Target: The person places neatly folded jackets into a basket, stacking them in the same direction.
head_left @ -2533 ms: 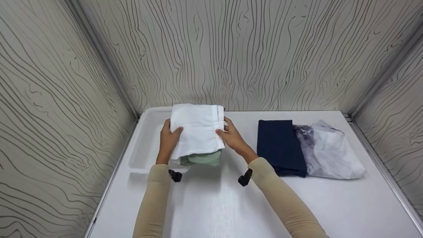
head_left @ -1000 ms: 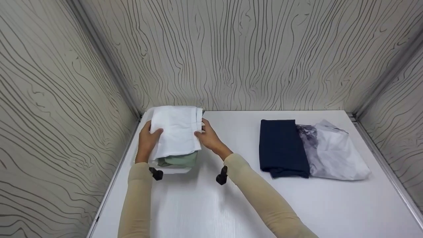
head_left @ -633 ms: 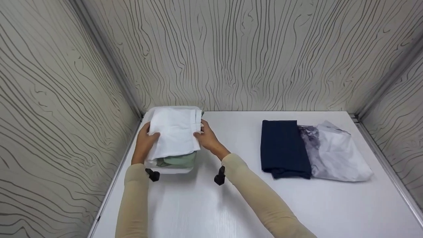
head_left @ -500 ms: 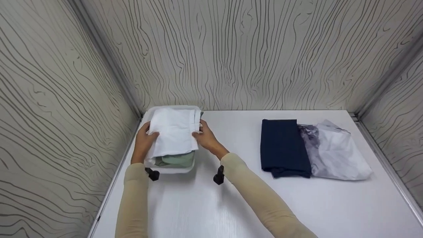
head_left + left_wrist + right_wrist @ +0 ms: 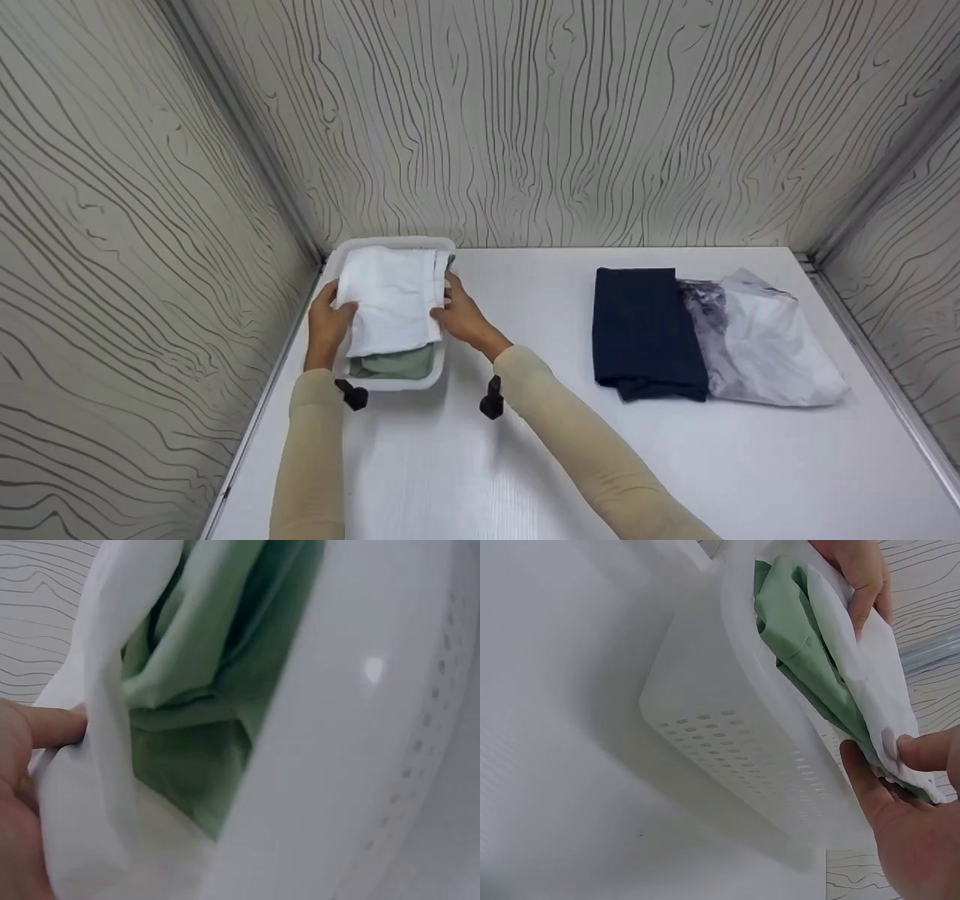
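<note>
A folded white garment (image 5: 394,300) lies over folded green cloth (image 5: 397,364) within the rim of a white plastic basket (image 5: 405,385). My left hand (image 5: 328,322) grips the left edge of this stack, thumb on top. On the opposite edge my right hand (image 5: 465,315) pinches white and green layers between thumb and fingers, as the right wrist view shows. There, the stack's right side tilts up near the perforated basket wall (image 5: 727,727). In the left wrist view, the green folds (image 5: 195,742) sit between the white cloth and the basket rim. The basket's floor is hidden.
Right of the basket, a folded navy garment (image 5: 645,334) lies on the white table (image 5: 510,450). It overlaps a clear plastic bag (image 5: 780,352) with white contents. Wood-patterned panels (image 5: 495,127) wall the table at the back and sides.
Both hands have carried the white and green stack left, from partly beside the basket to over it, then lowered it inside the rim. More of the rim shows now. The navy garment and bag stayed put.
</note>
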{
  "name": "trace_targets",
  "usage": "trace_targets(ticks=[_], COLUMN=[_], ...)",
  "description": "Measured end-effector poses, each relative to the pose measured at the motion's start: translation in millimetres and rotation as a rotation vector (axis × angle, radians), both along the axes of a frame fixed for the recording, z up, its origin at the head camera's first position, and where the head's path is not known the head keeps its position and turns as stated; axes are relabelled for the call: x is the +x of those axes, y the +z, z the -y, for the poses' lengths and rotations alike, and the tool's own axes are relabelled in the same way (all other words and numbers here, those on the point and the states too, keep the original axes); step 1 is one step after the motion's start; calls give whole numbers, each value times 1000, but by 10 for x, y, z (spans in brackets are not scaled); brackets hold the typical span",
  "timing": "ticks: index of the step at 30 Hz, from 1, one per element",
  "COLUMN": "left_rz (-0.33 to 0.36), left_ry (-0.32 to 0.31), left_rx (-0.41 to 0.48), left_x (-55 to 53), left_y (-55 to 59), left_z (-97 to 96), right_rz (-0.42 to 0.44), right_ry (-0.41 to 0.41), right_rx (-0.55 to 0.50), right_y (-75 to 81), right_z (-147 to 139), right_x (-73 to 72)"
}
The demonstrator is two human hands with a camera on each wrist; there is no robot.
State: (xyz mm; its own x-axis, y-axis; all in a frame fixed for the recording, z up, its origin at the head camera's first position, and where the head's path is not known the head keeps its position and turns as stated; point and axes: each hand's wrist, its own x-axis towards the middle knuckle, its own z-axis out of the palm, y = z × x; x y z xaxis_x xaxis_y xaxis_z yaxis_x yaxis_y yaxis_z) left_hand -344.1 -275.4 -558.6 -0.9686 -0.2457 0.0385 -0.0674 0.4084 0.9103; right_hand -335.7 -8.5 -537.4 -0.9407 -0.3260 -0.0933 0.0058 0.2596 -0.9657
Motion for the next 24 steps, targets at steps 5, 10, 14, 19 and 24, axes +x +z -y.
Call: trace_targets(ticks=[5, 10, 14, 19, 24], left_rz=[18, 47, 55, 157, 273], left_ry=[40, 54, 53, 10, -55], left_rx=[11, 42, 34, 5, -59], left_x=[3, 9, -5, 29, 33], left_y=[-115, -182, -218, -302, -358], left_z=[-29, -62, -56, 13, 81], right_rz=[-36, -53, -61, -156, -246], right_ry=[-5, -4, 23, 106, 150], right_rx=[34, 38, 39, 233, 324], right_y=[-45, -80, -59, -16, 0], right_z=[20, 26, 47, 92, 95], right_x=[37, 54, 56, 77, 102])
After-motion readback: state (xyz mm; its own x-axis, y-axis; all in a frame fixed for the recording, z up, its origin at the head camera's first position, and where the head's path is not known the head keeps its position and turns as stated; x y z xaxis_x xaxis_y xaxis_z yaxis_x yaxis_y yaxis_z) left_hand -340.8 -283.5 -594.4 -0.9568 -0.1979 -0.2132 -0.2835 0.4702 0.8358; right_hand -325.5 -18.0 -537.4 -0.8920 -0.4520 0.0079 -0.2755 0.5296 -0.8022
